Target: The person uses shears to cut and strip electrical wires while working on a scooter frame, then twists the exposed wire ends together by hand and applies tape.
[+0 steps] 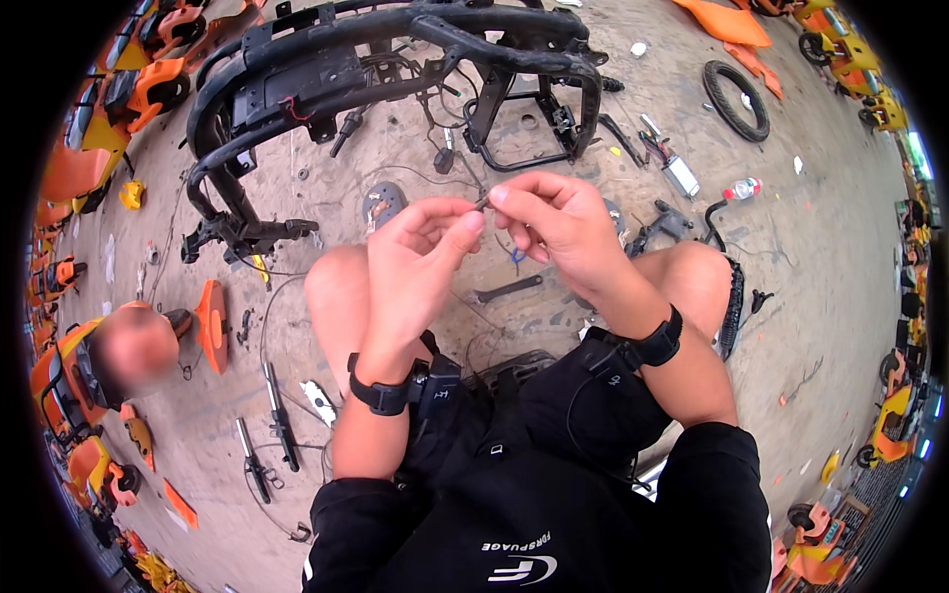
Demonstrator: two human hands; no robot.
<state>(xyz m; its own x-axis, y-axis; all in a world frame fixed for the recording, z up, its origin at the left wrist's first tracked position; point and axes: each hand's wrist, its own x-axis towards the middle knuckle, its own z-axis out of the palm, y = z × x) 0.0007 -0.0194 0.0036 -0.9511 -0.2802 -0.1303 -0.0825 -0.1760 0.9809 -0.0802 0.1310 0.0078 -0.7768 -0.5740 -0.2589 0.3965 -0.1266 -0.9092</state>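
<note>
Above my lap, both hands meet at a thin dark cable (482, 202), pinched between thumb and fingertips. My left hand (427, 255) grips it from the left, and my right hand (549, 227) grips it from the right, fingers curled. A small blue piece (517, 255), perhaps wire, hangs below my right fingers. Just beyond my hands a black tubular metal frame (405, 38) lies on the floor with loose wires and connectors around it. The exact tip of what I hold is too small to make out.
On the concrete floor (791, 316) are a wrench (509, 290), a silver box (680, 176), a tire (736, 99), a bottle (741, 188), two shock absorbers (280, 420) and orange panels (210, 326). Yellow and orange scooters (830, 54) line both sides. My bent knees flank my hands.
</note>
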